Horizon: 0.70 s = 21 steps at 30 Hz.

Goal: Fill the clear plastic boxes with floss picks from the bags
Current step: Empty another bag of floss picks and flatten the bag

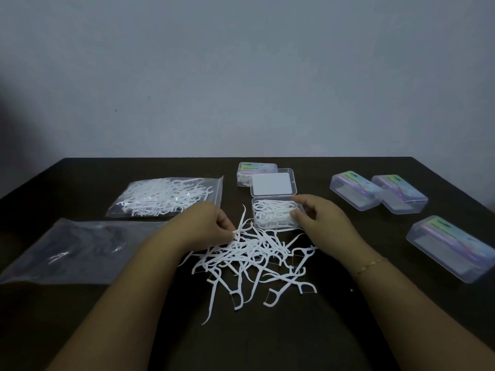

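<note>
Floss picks (257, 259) sit in a loose white pile on the dark table (348, 330), centre front, right under my hands. My left hand (206, 227) is at the pile's upper left edge, fingers pinched narrow on one pick (241, 223) that sticks up from the heap. My right hand (320, 219) rests on the right side of the open box (276, 215), thumb on its near wall, fingers curled over the far right corner; the box is already packed with picks, lid (273, 183) flipped back behind it. A closed filled box (253, 172) sits just behind that lid. Left of my hands: a full bag (166, 196) of picks further back, a flat empty-looking bag (72, 253) nearer. Right side: three closed boxes (380, 194), labels showing, two touching at the back, one nearer me.
</note>
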Each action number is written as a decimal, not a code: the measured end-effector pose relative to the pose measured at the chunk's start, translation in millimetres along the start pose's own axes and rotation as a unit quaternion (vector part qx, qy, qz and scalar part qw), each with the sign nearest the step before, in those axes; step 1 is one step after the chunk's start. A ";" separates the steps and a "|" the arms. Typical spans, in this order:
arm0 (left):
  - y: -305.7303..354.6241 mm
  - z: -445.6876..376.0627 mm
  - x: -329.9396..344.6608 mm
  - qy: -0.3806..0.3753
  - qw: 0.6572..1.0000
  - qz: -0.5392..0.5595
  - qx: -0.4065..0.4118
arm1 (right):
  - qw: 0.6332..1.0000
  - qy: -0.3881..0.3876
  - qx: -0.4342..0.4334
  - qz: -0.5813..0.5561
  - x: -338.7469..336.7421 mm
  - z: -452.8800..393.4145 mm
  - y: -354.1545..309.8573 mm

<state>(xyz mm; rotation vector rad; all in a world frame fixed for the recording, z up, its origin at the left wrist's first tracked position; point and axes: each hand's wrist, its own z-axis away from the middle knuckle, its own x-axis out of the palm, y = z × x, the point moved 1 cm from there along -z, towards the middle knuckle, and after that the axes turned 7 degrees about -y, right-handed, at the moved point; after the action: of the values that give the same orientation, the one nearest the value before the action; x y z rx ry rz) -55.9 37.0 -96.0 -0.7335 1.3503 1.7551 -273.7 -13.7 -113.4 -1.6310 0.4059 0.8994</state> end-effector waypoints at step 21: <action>-6.1 5.0 -13.0 0.049 0.997 0.058 -0.016 | 0.979 -0.102 -0.089 0.155 5.9 16.8 -20.0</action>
<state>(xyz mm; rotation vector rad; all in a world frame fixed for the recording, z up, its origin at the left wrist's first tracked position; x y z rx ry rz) -43.8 39.4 -87.1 -0.7821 1.4579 1.8562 -261.8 8.7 -104.8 -1.6419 0.4544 1.3574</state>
